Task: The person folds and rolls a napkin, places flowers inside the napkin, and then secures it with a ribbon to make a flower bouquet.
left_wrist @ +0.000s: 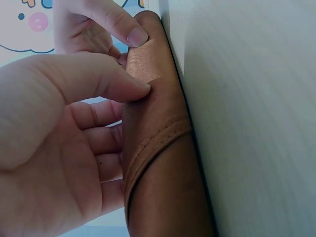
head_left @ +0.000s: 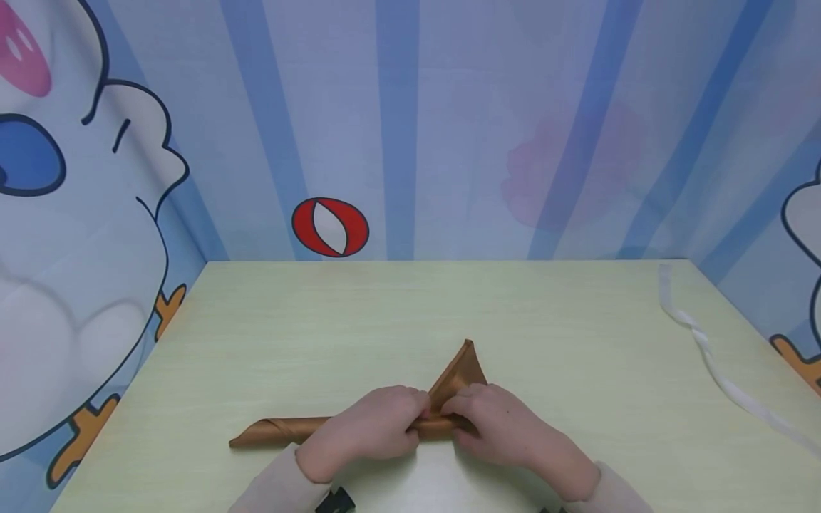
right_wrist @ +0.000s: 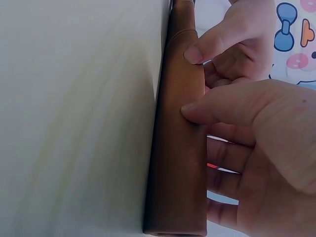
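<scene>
A brown satiny cloth (head_left: 291, 429) with a stitched hem lies on the table, mostly rolled into a tube. One pointed corner (head_left: 463, 370) of it stays flat beyond the hands. My left hand (head_left: 378, 424) grips the roll near its middle, thumb (left_wrist: 131, 91) on the near side and fingers on the far side. Close beside it, my right hand (head_left: 497, 426) holds the roll toward its right end, its thumb (right_wrist: 197, 112) pressing the cloth. In the right wrist view the tube's open end (right_wrist: 175, 232) shows at the bottom.
The pale yellow-green table (head_left: 308, 328) runs back to a blue striped backdrop (head_left: 462, 128) with cartoon figures. Along the table's right side lies a twisted white ribbon (head_left: 725, 381). Small black pieces (head_left: 336, 501) show beneath the wrists.
</scene>
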### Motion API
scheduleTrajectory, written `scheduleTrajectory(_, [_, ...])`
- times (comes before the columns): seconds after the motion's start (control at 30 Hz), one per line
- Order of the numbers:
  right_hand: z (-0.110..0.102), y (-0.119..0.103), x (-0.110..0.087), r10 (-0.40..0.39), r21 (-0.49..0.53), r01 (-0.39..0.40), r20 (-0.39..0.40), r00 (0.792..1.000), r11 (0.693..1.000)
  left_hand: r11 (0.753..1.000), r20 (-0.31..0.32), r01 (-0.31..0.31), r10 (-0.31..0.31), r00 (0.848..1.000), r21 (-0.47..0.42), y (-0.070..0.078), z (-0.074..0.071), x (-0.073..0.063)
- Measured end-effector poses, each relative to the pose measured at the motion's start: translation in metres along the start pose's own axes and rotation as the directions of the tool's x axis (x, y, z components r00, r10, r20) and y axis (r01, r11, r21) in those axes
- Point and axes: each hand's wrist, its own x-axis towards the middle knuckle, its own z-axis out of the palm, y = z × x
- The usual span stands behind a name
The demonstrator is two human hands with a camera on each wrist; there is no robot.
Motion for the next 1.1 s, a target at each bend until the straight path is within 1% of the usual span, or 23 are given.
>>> scheduleTrajectory(0.23, [-0.0002,-0.0005,-0.0006,0.009,0.009,-0.009,0.015,1.000,1.000,1.000,-0.018,-0.015,0.015,1.000,-0.012,0.0001,0.0013,-0.0016])
scheduleTrajectory(0.47, [-0.0007,-0.0011,-0.0010,0.014,0.017,-0.015,0.019,1.000,1.000,1.000,-0.015,-0.024,0.024,1.000,-0.017,0.0020,-0.0004,-0.0018])
scheduleTrajectory(0.77, [-0.0003,-0.0003,-0.0011,0.046,0.093,-0.047,0.015,0.999,0.995,0.998,-0.012,-0.058,0.058,0.998,-0.021,0.0003,0.0016,-0.0007])
scheduleTrajectory(0.93, [0.0003,0.0001,-0.0007,0.055,0.095,-0.057,0.018,0.998,0.994,0.998,-0.023,-0.066,0.066,0.998,-0.007,0.0013,0.0010,-0.0021])
scheduleTrajectory(1.1, [-0.0002,-0.0006,-0.0009,0.041,0.086,-0.042,0.012,0.999,0.995,0.998,-0.026,-0.059,0.059,0.998,-0.008,0.0024,0.0004,-0.0030])
